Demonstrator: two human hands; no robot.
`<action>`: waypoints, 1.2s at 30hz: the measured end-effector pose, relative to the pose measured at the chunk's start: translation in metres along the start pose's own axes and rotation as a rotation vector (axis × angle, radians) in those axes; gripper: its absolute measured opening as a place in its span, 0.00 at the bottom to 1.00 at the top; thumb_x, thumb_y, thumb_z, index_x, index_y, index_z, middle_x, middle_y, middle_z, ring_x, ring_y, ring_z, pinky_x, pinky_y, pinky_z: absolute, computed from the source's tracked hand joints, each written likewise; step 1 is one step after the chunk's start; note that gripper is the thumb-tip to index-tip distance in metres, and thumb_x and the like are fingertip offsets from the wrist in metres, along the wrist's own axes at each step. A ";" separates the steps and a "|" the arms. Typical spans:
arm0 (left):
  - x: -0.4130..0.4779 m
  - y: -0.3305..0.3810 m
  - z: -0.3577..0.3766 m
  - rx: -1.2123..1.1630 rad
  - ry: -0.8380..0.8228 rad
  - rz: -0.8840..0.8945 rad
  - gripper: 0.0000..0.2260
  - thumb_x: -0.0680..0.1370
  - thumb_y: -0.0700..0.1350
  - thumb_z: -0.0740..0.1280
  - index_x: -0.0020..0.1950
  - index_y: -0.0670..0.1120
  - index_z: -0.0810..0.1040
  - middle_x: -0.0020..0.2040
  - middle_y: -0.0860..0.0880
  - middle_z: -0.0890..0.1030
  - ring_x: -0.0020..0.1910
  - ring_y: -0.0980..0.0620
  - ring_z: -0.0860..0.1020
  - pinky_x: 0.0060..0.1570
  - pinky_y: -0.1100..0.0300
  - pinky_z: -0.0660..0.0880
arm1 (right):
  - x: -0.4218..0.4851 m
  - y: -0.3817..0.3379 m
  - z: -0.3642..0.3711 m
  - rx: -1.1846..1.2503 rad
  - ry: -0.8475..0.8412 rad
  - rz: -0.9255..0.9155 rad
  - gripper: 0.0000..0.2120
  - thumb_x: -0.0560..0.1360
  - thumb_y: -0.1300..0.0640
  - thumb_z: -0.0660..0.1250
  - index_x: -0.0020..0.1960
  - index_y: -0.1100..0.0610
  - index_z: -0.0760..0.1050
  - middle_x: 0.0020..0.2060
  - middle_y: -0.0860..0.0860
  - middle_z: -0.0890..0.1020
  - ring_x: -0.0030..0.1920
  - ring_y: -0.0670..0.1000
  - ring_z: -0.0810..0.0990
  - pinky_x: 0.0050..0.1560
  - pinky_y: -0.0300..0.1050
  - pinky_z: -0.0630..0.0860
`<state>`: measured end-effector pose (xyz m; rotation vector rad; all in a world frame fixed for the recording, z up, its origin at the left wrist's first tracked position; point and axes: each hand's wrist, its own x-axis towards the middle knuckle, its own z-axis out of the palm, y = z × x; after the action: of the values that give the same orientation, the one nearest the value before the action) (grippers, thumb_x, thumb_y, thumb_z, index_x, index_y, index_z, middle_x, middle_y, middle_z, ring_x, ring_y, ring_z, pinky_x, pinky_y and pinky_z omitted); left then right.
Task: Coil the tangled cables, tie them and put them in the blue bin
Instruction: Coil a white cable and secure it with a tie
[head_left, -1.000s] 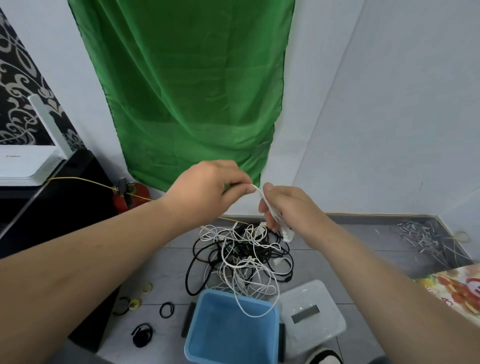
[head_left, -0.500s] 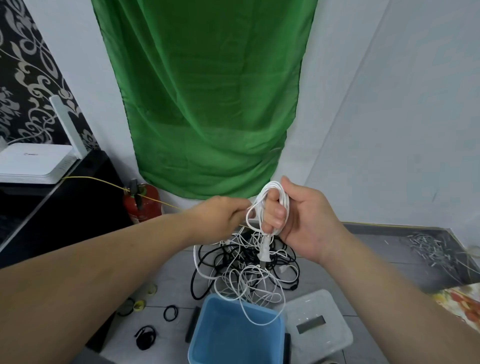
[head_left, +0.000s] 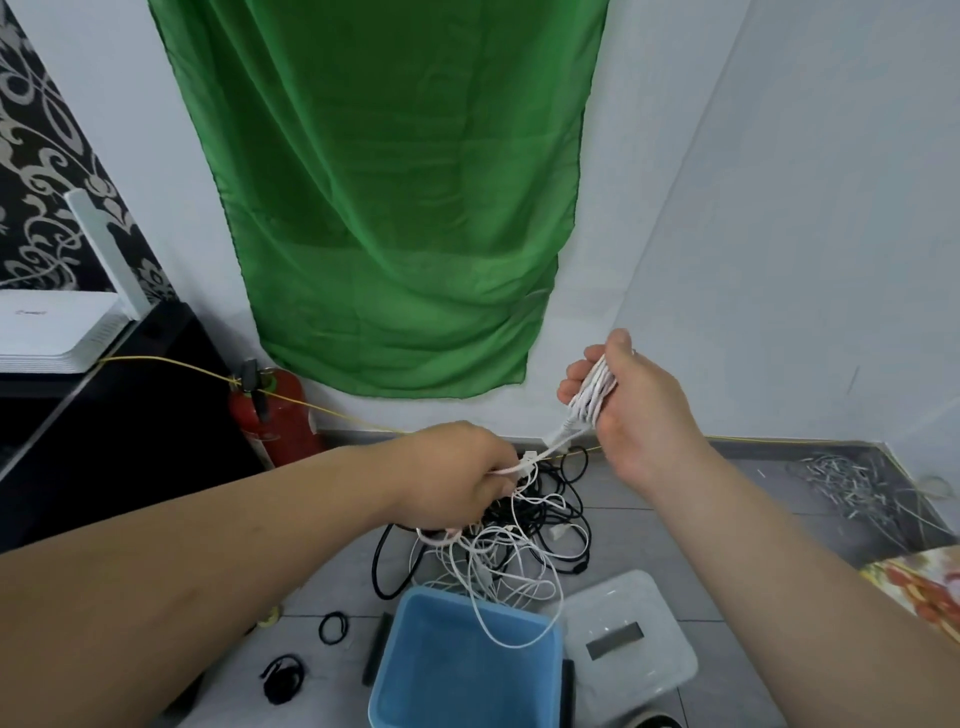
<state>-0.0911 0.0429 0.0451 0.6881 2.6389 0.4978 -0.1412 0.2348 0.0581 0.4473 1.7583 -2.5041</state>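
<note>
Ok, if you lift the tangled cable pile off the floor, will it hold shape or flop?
Probably floppy: thin white strands in the tangled pile sag in loose loops, one draped over the blue bin rim. Likely lifts as a clump: black and white cables interlace. Seems light, being mostly thin cord.

Indoor room corner, looks like a home or small office. Grey tiled floor (head_left: 649, 540), plain white walls, green cloth (head_left: 395, 208) hung top centre. Left edge: black-and-white patterned wallpaper (head_left: 41, 156), white router (head_left: 52, 332) on a black cabinet (head_left: 130, 415), red fire extinguisher (head_left: 275, 415) standing beside it.
</note>
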 end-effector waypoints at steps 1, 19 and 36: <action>-0.002 -0.002 -0.004 -0.014 0.007 -0.016 0.07 0.82 0.49 0.64 0.47 0.49 0.77 0.32 0.56 0.77 0.33 0.60 0.75 0.44 0.57 0.77 | -0.001 0.001 -0.002 -0.168 0.005 -0.091 0.17 0.85 0.50 0.61 0.48 0.63 0.77 0.34 0.56 0.81 0.33 0.53 0.82 0.43 0.46 0.82; -0.006 -0.031 -0.026 -0.374 0.629 -0.058 0.10 0.82 0.55 0.66 0.47 0.51 0.84 0.31 0.46 0.78 0.26 0.55 0.69 0.29 0.58 0.70 | -0.042 0.006 0.022 -0.311 -0.649 0.225 0.25 0.83 0.42 0.55 0.40 0.60 0.74 0.25 0.56 0.67 0.26 0.54 0.66 0.34 0.48 0.70; -0.002 0.004 0.009 -0.295 -0.085 -0.007 0.08 0.78 0.48 0.70 0.41 0.47 0.78 0.34 0.52 0.79 0.34 0.55 0.75 0.39 0.58 0.76 | -0.013 -0.001 0.009 -0.054 -0.011 0.011 0.15 0.86 0.52 0.59 0.49 0.60 0.75 0.35 0.54 0.81 0.35 0.53 0.81 0.50 0.52 0.80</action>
<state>-0.0843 0.0477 0.0397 0.5927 2.4181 0.8166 -0.1305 0.2246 0.0653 0.4374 1.8092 -2.4403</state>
